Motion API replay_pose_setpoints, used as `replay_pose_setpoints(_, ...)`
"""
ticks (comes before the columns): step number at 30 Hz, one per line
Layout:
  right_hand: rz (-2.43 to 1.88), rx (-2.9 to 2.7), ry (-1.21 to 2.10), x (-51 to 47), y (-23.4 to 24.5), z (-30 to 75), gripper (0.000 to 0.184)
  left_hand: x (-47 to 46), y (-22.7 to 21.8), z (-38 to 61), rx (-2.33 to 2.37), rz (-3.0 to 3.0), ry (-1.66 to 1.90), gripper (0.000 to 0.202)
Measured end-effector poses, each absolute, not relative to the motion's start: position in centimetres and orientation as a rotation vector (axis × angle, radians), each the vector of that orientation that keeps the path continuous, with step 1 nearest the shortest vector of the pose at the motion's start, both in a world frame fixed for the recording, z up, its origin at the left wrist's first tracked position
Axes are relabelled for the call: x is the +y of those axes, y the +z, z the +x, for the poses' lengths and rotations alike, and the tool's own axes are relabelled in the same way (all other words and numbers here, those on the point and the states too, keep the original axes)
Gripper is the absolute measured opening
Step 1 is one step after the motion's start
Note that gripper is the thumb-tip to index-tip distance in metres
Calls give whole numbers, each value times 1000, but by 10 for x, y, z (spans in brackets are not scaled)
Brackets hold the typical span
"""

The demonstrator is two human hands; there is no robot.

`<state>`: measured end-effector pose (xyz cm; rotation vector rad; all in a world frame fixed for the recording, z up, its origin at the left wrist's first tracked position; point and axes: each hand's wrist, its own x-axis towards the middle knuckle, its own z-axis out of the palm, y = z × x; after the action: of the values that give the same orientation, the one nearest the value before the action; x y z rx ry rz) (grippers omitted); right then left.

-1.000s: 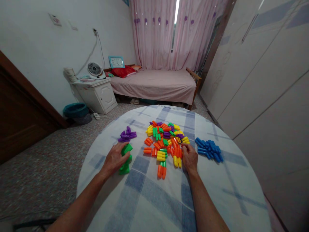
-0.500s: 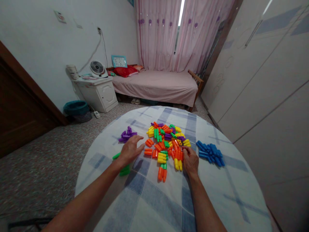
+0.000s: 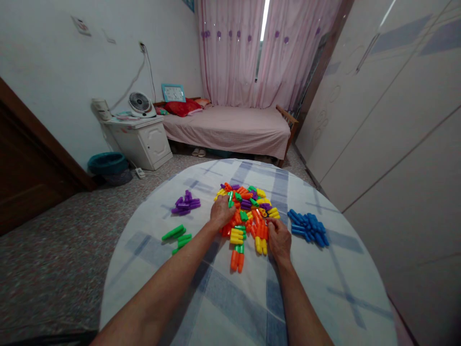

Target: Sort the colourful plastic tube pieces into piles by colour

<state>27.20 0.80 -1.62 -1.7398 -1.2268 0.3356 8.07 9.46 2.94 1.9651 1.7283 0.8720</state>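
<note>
A mixed heap of orange, yellow, green and purple plastic pegs [image 3: 249,211] lies in the middle of a round table covered by a blue-checked cloth [image 3: 223,298]. My left hand [image 3: 222,212] rests on the heap's left side with its fingers curled down onto a green peg and the pieces around it. My right hand [image 3: 279,239] sits at the heap's lower right edge, fingers bent and pinched at a piece I cannot make out. Sorted groups lie apart: green pegs [image 3: 177,236] at the left, purple pegs [image 3: 185,203] at the back left, blue pegs [image 3: 308,226] at the right.
Beyond the table stands a bed with a pink cover [image 3: 230,127] under pink curtains. A white bedside cabinet [image 3: 139,142] carries a small fan [image 3: 139,103]. A teal basin [image 3: 107,163] sits on the floor at the left. White wardrobe doors [image 3: 396,105] fill the right side.
My left hand left the green pegs at the left, crossed rightward and now lies on the mixed heap. My right hand stayed at the heap's lower right edge.
</note>
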Motion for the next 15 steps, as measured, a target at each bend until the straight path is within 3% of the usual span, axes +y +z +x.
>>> replay_pose_setpoints(6, -1749, -1223, 334, 8, -17, 272, 37, 98, 39, 48, 1643, 1781, 937, 24)
replay_pose_setpoints(15, -1775, -1243, 302, 7, -15, 270, 39, 38, 76, -43, 1423, 1446, 1101, 41)
